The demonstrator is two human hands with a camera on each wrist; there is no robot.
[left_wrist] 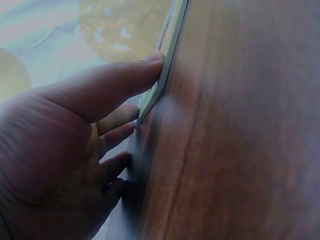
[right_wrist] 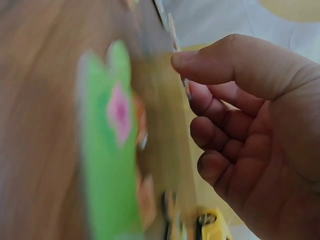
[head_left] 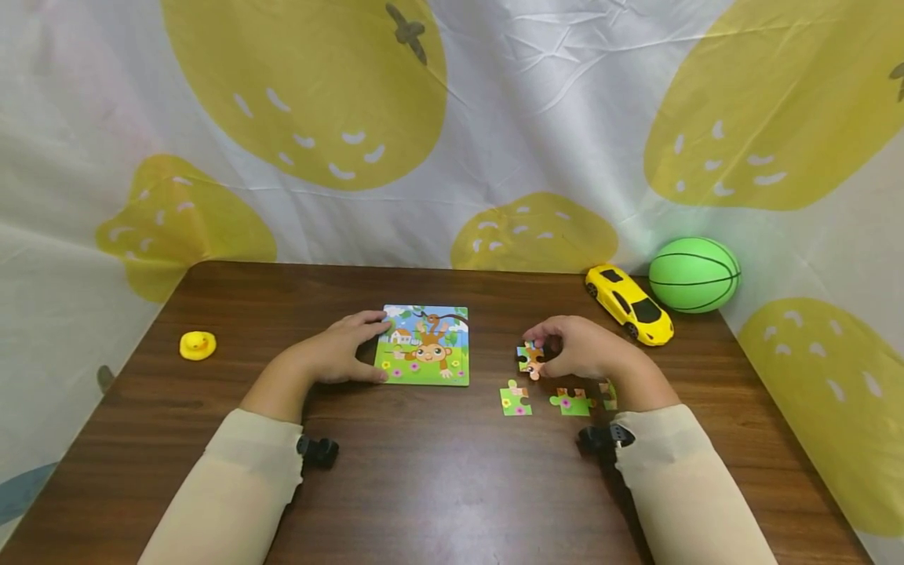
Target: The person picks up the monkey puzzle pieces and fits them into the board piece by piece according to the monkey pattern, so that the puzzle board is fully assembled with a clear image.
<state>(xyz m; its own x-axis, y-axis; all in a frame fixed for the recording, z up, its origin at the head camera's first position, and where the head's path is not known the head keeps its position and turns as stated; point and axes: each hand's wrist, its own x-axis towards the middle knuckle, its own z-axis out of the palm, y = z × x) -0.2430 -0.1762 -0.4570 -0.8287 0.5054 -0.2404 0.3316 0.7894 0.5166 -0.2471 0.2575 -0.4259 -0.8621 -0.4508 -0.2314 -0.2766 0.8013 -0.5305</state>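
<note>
A square monkey puzzle board (head_left: pixel 424 345) lies flat on the table. At its left edge is my left hand (head_left: pixel 339 349), thumb and fingers fairly straight and spread, touching the board; in the left wrist view the thumb rests against the edge of the board (left_wrist: pixel 172 50). My right hand (head_left: pixel 582 349) pinches a puzzle piece (head_left: pixel 526 353) between thumb and fingertips, right of the board. Nearer me lie a green puzzle piece (head_left: pixel 514 400), another with a pink flower (head_left: pixel 574 405), and one partly hidden by the right wrist (head_left: pixel 607 395).
A yellow toy car (head_left: pixel 631 306) and a green ball (head_left: pixel 695 275) stand at the back right of the brown table (head_left: pixel 438 486). Far left sits a small yellow rubber duck (head_left: pixel 197 345). A fruit-patterned cloth (head_left: pixel 551 141) hangs behind the table.
</note>
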